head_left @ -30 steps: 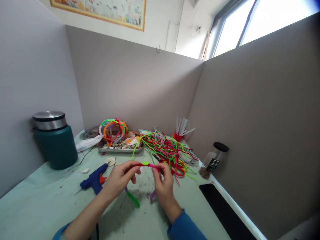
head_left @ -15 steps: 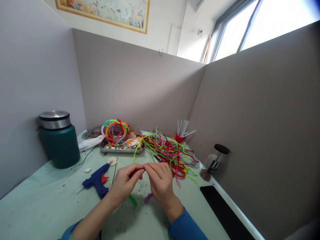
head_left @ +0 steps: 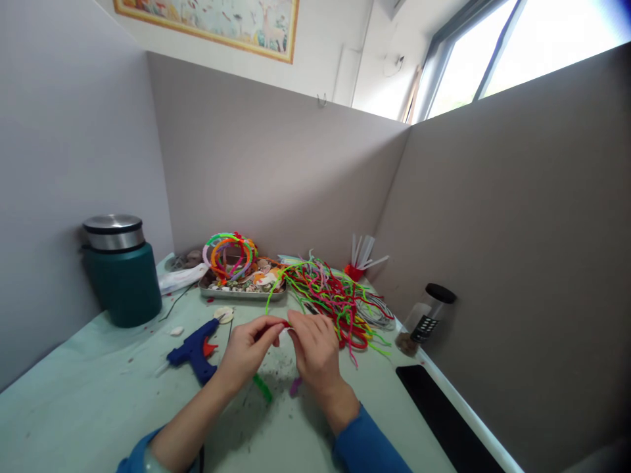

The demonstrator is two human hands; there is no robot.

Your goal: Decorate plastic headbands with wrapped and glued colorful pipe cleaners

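Observation:
My left hand [head_left: 249,351] pinches a red fuzzy pipe cleaner [head_left: 284,324] between thumb and forefinger. Close beside it, my right hand [head_left: 318,351] has its fingers closed on the same red strand; most of it is hidden in the fingers. A green fuzzy end [head_left: 263,389] hangs below my left hand and a purple fuzzy end [head_left: 295,386] below my right. Whether these join the red strand cannot be seen. Just beyond my right hand lies a tangled heap of coloured pipe cleaners [head_left: 328,289].
A blue glue gun [head_left: 193,353] lies left of my hands. Behind it, a metal tray [head_left: 241,295] holds shells and coloured rings [head_left: 231,256]. A teal flask [head_left: 122,282] stands left. At right are a clear jar [head_left: 424,320], a black strip [head_left: 444,414] and white sticks in a red holder [head_left: 353,272].
My fingertips have moved slightly apart, and the red strand now shows between them. The purple end is less visible beside my right hand. The view has shifted a little.

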